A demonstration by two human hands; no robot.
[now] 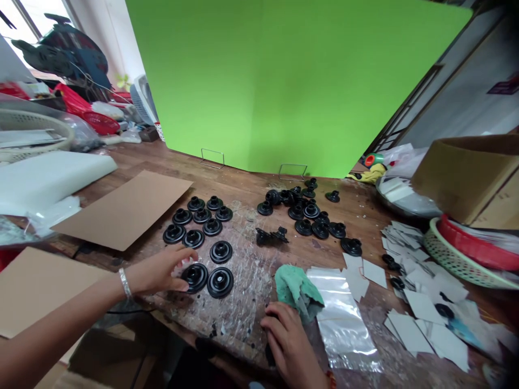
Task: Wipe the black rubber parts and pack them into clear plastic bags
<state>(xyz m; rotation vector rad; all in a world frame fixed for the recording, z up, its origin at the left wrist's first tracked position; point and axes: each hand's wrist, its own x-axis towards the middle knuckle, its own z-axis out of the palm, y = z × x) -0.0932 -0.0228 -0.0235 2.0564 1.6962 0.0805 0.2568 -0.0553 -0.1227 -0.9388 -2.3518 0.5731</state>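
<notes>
While L grip (pixel 162 270) is spread, blk disc (pixel 195 278) lies at its tips — can't tell R grip (pixel 288 339).

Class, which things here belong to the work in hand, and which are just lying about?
Apparently in the work:
black disc at the left hand
other black discs
green cloth beside the right hand

Seemingly just lying about:
fan
dark machine, back left

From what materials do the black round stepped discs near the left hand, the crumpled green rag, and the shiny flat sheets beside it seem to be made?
Black discs: probably moulded plastic, perhaps hard rubber; smooth, semi-gloss, with bright curved highlights.
Green rag: apparently cloth, matte, with soft folds.
Shiny sheets: seemingly thin plastic film, glossy, with rippled white reflections.
</notes>
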